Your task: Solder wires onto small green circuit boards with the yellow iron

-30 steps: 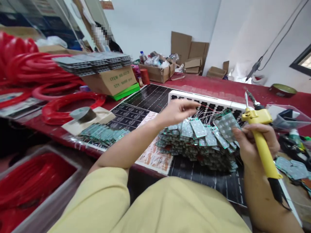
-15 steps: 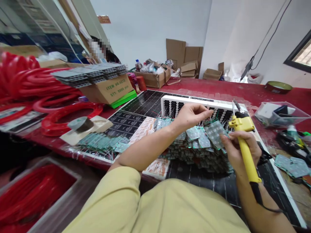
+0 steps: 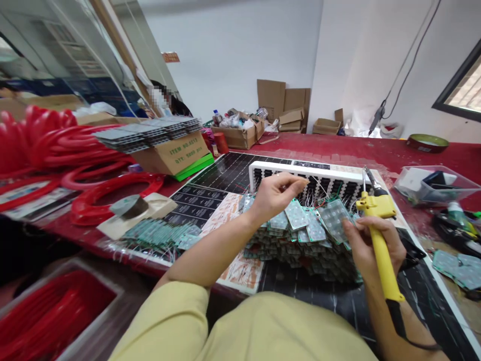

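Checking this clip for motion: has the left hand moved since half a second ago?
Yes: against the white rack, the left hand has shifted left, nearer the rack's left end.

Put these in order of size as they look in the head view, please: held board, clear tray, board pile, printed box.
1. board pile
2. clear tray and printed box: too alike to rank
3. held board

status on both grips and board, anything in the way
Right grip: yellow tool, circuit board. Left grip: near white rack, hold unclear. Board pile before rack.
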`<state>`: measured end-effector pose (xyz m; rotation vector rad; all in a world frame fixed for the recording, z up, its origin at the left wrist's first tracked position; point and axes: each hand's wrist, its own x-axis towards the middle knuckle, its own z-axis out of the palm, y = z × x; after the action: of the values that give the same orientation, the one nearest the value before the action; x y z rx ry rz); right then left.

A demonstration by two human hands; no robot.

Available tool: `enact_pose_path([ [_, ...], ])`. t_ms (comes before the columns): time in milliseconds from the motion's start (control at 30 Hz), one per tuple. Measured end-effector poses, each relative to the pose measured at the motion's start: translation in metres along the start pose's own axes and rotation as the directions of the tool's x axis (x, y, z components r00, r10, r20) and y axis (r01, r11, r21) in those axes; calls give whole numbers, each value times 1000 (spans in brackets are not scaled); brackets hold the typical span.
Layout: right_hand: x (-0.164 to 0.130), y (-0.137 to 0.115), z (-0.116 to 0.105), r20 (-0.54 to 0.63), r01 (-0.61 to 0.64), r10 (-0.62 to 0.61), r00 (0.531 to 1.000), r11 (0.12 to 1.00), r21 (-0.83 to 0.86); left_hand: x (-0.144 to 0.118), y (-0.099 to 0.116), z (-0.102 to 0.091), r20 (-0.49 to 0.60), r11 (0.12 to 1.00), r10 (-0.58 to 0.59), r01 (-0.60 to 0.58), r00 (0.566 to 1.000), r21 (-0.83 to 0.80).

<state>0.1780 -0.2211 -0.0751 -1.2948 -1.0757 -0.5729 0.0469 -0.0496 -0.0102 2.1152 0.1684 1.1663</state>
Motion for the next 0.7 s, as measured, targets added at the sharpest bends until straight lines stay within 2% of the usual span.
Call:
enact_pose_path([
  [67, -2, 0, 0, 14, 26, -26, 1000, 1000, -12, 5, 1, 2, 76, 990, -97, 103, 992, -93],
  [133, -4, 1, 0, 35, 47, -46, 998, 999, -27, 7, 2, 9, 104, 977, -88, 106, 991, -185],
  [300, -7, 3, 1, 76, 141, -134, 988, 985, -96, -1, 10, 27, 15, 940, -26, 30, 1000, -339],
  [333, -7, 2, 2, 91, 180, -171, 981, 978, -106, -2, 12, 28, 27, 928, -57, 63, 998, -367],
  [400, -7, -1, 2, 133, 269, -254, 958, 956, -115, -3, 13, 25, 99, 872, -200, 223, 975, -436],
  [467, -5, -5, 0, 192, 354, -329, 925, 929, -111, -2, 10, 18, 226, 746, -380, 441, 897, -499],
  [533, -1, -7, -7, 263, 417, -380, 887, 904, -98, 0, 6, 11, 363, 595, -497, 614, 788, -518],
  [600, 4, -4, -19, 323, 453, -395, 860, 882, -128, 3, 3, 7, 487, 501, -529, 719, 695, -481],
  [633, 7, 0, -26, 346, 464, -388, 854, 869, -171, 5, 4, 6, 543, 484, -522, 752, 658, -448],
  [700, 14, 12, -42, 300, 399, -310, 902, 864, -306, 9, 9, 10, 639, 494, -477, 785, 604, -373],
])
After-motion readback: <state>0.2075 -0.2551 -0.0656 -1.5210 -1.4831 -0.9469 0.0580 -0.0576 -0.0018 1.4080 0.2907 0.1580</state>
